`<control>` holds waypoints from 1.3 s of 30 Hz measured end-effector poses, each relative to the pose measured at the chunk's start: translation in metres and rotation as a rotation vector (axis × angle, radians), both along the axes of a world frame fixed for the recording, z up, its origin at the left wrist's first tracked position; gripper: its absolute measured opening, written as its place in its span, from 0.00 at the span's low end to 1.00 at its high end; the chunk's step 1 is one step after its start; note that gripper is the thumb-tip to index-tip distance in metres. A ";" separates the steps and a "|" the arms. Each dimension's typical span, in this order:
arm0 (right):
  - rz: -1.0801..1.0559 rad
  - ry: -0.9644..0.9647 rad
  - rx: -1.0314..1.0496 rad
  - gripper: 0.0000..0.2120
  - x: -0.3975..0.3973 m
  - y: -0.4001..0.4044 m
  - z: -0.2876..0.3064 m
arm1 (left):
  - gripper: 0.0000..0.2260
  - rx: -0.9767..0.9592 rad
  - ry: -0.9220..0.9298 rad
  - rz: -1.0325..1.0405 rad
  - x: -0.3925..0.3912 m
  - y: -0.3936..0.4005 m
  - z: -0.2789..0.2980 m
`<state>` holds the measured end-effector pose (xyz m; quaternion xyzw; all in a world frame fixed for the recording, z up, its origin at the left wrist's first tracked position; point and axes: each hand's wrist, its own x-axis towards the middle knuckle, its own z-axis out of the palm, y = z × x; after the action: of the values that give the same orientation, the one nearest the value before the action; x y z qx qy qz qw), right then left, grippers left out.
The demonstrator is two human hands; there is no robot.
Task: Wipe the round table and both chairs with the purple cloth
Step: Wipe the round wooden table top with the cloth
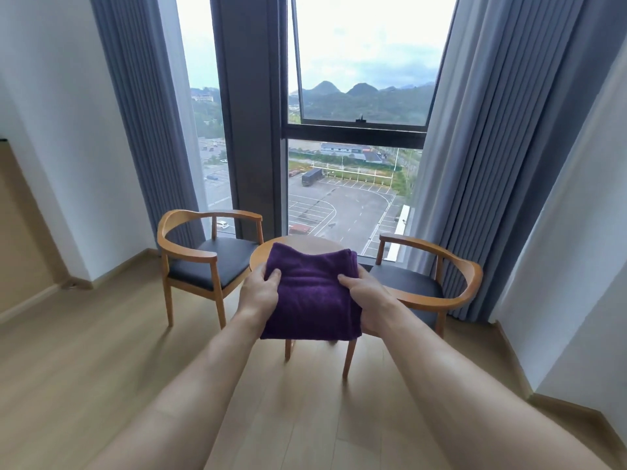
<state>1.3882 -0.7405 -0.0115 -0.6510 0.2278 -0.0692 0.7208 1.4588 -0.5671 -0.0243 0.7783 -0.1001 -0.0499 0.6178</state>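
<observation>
With my left hand (258,290) and right hand (364,300) each pinching a side of the folded purple cloth (312,293), I'd keep it folded, lower it flat onto the round table (305,241), then wipe.

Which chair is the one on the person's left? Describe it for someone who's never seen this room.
Start at the tall window. Below it stands a small round table between two wooden armchairs. The left chair sits by the white wall, fully visible, unlike the other chair.

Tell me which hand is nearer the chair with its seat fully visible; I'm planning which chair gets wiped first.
Left. The left hand grips the purple cloth's left edge, just beside that chair. The right hand grips the opposite edge, in front of the other chair.
</observation>
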 end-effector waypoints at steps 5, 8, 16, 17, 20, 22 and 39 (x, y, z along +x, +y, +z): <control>0.065 -0.029 0.035 0.15 0.074 -0.027 -0.004 | 0.13 0.025 0.001 0.045 0.065 -0.023 -0.001; 0.096 -0.038 0.034 0.15 0.123 -0.046 -0.003 | 0.08 0.041 0.021 0.072 0.110 -0.043 0.002; 0.125 -0.038 0.018 0.14 0.217 -0.086 -0.001 | 0.10 0.036 0.058 0.147 0.195 -0.086 0.008; 0.124 -0.028 0.016 0.14 0.226 -0.090 -0.002 | 0.11 0.035 0.066 0.153 0.203 -0.091 0.006; 0.096 -0.013 -0.016 0.14 0.250 -0.103 -0.005 | 0.10 0.036 0.077 0.160 0.231 -0.104 0.000; 0.084 0.007 -0.034 0.13 0.265 -0.111 -0.008 | 0.09 0.035 0.080 0.155 0.250 -0.113 -0.007; -0.111 0.043 -0.015 0.16 0.466 -0.184 -0.041 | 0.10 -0.006 0.101 -0.150 0.490 -0.201 -0.045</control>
<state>1.8540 -0.9246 -0.0524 -0.6442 0.2784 -0.0970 0.7058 1.9489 -0.7679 -0.0694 0.7631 -0.1270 -0.1351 0.6191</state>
